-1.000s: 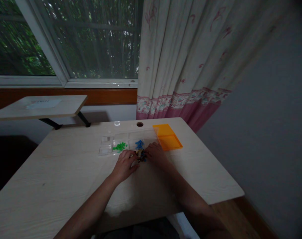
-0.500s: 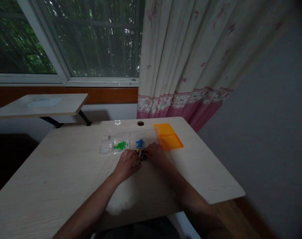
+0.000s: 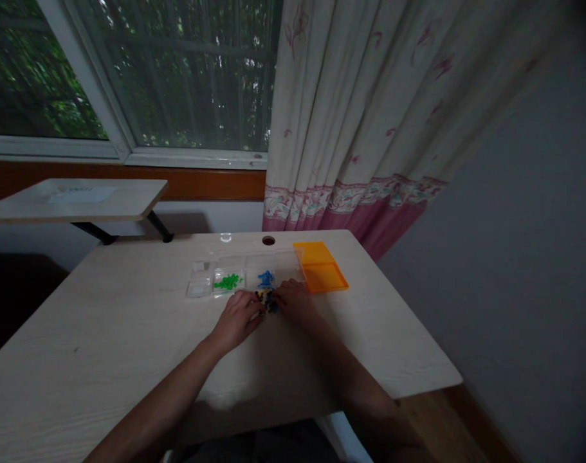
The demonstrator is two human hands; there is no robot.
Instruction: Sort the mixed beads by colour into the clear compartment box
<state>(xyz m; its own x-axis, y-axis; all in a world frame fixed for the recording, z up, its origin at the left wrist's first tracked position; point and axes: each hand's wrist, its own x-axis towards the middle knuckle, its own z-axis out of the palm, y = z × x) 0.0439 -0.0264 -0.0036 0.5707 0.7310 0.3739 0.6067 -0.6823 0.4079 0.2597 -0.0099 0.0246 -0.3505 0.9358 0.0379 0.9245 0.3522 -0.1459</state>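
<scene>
My left hand (image 3: 237, 315) and my right hand (image 3: 294, 301) rest on the pale wooden table (image 3: 128, 334), one on each side of a small heap of mixed coloured beads (image 3: 267, 299). The fingertips of both hands touch the heap. Whether either hand pinches a bead is too small and dark to tell. Just behind the heap lies a clear compartment box (image 3: 203, 283). One compartment holds green beads (image 3: 226, 281), another holds blue beads (image 3: 265, 278).
An orange lid (image 3: 321, 275) lies open to the right of the clear box. A round cable hole (image 3: 268, 240) sits near the table's far edge. A second small table (image 3: 75, 198) stands at the back left under the window; a curtain (image 3: 370, 116) hangs behind.
Both hands stay at the bead heap with only slight finger movement. The view has shifted a little, so everything sits slightly further left in the picture.
</scene>
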